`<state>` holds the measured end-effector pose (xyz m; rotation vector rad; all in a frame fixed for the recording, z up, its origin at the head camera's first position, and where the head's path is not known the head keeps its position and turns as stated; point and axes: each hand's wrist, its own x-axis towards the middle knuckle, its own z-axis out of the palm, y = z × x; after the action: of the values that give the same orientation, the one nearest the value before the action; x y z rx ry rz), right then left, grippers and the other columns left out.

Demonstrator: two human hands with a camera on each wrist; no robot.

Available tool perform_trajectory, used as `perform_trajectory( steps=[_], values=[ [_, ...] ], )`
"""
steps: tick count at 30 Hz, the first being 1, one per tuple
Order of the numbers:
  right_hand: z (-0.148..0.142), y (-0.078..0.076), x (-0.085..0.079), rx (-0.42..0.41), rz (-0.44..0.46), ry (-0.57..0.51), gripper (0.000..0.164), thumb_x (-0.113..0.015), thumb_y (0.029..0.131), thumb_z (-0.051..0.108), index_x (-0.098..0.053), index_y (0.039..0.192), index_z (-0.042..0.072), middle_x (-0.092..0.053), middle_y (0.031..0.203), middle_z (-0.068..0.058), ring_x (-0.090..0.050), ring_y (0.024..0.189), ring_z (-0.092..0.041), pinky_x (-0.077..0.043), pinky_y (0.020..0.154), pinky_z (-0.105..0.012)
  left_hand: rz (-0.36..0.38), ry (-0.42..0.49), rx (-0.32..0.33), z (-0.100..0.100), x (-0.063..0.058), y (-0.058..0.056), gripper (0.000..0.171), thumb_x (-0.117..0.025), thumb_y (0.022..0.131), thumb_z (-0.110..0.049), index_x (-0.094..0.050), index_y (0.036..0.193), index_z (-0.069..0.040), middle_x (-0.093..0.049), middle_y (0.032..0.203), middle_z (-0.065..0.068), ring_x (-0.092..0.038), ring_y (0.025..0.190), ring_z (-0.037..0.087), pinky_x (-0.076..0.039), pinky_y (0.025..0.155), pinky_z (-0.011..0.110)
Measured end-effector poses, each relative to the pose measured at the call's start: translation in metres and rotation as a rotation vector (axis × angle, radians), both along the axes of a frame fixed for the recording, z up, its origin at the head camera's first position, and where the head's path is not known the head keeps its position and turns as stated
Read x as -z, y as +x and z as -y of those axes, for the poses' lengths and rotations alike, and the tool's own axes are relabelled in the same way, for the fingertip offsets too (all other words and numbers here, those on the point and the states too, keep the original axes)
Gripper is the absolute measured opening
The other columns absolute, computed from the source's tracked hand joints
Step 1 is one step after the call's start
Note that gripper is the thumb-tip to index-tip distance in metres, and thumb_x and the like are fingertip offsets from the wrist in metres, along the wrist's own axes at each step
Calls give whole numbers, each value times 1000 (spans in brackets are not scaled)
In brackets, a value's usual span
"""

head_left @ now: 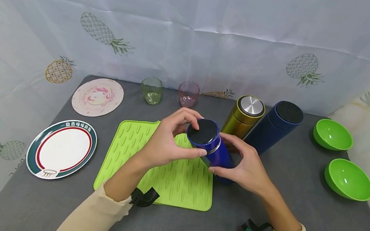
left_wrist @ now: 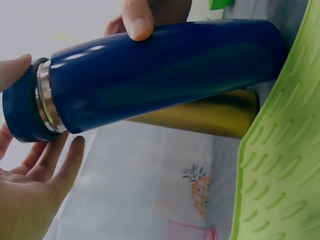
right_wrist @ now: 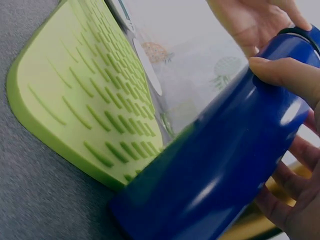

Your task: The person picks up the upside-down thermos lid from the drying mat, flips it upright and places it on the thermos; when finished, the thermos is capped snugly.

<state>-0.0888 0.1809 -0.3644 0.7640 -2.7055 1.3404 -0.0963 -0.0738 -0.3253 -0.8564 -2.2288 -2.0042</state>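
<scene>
A glossy blue thermos flask (head_left: pixel 220 158) stands tilted at the right edge of the green mat, its black-topped lid (head_left: pixel 204 132) leaning left. My left hand (head_left: pixel 167 139) grips the lid between thumb and fingers. Lower down, my right hand (head_left: pixel 250 167) holds the flask's body, thumb on the near side. In the left wrist view a silver metal neck (left_wrist: pixel 47 97) shows between the lid (left_wrist: pixel 20 107) and the body (left_wrist: pixel 165 80). The right wrist view has the body (right_wrist: pixel 200 165) slanting down past the mat's corner.
Behind the flask are a gold flask (head_left: pixel 238 121) and a dark blue flask (head_left: pixel 271 124). The ribbed green mat (head_left: pixel 174 187) lies under my left hand. Two green bowls (head_left: pixel 349 180) stand right, two plates (head_left: pixel 61 149) left, a green glass (head_left: pixel 151 91) and pink glass (head_left: pixel 188 94) at the back.
</scene>
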Motion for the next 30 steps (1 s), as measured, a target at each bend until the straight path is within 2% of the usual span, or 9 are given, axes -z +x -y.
perform_trajectory(
  steps=[4,6,11,20,25,30],
  values=[
    [2,2,2,8,65,-35,82,-94,73,19,-54,145,13,-64,140,-8,-64,125,-23,-52,102,-18,26,-11,-14,2,1,-1,39,-85,76,-2,-58,104,-6,-57,130,8,-63,117,21,-61,90,36],
    [1,2,3,12,87,-42,83,-94,73,19,-53,145,13,-63,142,-8,-63,128,-25,-53,104,-23,41,-8,-12,3,2,-1,40,-85,76,-2,-57,104,-6,-57,131,8,-63,115,21,-62,88,35],
    [-1,4,7,2,98,-34,86,-94,71,17,-52,146,10,-60,145,-11,-62,130,-30,-54,105,-46,55,11,-11,5,4,-2,40,-84,75,1,-55,102,-4,-55,129,10,-62,112,23,-63,85,33],
    [-3,1,11,-22,110,-62,84,-95,71,15,-54,144,10,-62,141,-11,-64,125,-29,-56,102,-49,84,1,7,5,7,-3,41,-85,75,-1,-49,94,-6,-51,125,9,-59,111,23,-63,84,35],
    [-5,-1,9,-28,165,-67,83,-95,71,15,-55,144,11,-62,141,-12,-65,123,-31,-55,103,-51,74,-74,9,8,3,-5,42,-87,76,-5,-49,94,-8,-52,124,6,-60,112,23,-64,83,36],
    [-4,-4,7,-48,212,-68,82,-94,73,16,-54,145,13,-61,141,-11,-64,124,-31,-54,105,-53,42,-196,45,18,-4,-7,41,-88,78,-13,-53,101,-13,-57,138,1,-59,126,20,-62,87,38]
  ],
)
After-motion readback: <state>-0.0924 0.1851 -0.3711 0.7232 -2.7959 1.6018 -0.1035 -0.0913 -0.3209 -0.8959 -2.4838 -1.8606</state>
